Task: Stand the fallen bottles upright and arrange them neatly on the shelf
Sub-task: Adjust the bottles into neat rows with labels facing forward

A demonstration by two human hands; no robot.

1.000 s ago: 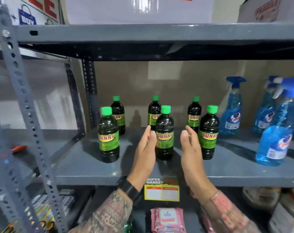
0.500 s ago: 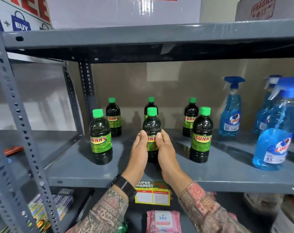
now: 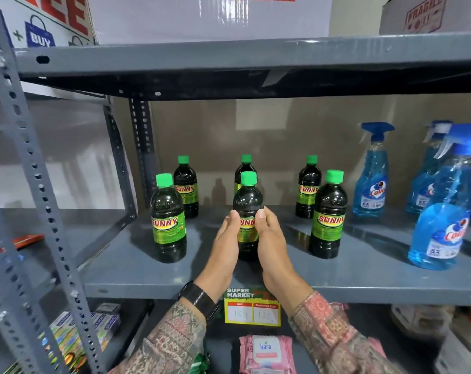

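Several dark bottles with green caps and green SUNNY labels stand upright on the grey shelf (image 3: 137, 268), in a front row and a back row. The front middle bottle (image 3: 248, 201) is clasped between my left hand (image 3: 226, 244) and my right hand (image 3: 272, 244), palms pressed to its sides. To its left stands the front left bottle (image 3: 168, 220), to its right the front right bottle (image 3: 328, 214). The back row holds a left bottle (image 3: 185, 186), a middle bottle (image 3: 245, 166) partly hidden behind the held one, and a right bottle (image 3: 308, 186).
Blue spray bottles (image 3: 372, 174) (image 3: 442, 211) stand on the right of the same shelf. A steel upright (image 3: 34, 184) rises at the left. A yellow price tag (image 3: 252, 309) hangs on the shelf edge. Pink wipes packs (image 3: 266, 352) lie below. Cardboard boxes (image 3: 207, 17) sit above.
My hands were apart on either side of the front middle bottle; they have closed in and now press against its sides. The bottles stay upright.
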